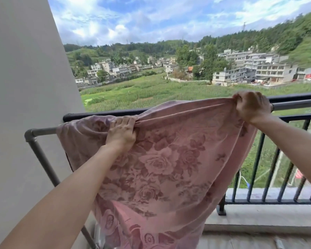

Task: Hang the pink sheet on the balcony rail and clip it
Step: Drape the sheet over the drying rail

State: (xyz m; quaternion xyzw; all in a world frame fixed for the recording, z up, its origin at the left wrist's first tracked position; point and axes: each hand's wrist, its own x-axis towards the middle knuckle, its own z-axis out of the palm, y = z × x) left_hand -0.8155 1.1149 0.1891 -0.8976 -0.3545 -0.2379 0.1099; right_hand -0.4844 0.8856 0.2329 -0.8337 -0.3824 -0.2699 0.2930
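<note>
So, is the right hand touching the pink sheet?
Touching. The head view shows the right hand with its fingers curled round the bunched top edge of the pink sheet.

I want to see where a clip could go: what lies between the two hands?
In the head view, only the bunched top edge of the pink sheet runs from the left hand up to the right hand; no clip shows there.
</note>
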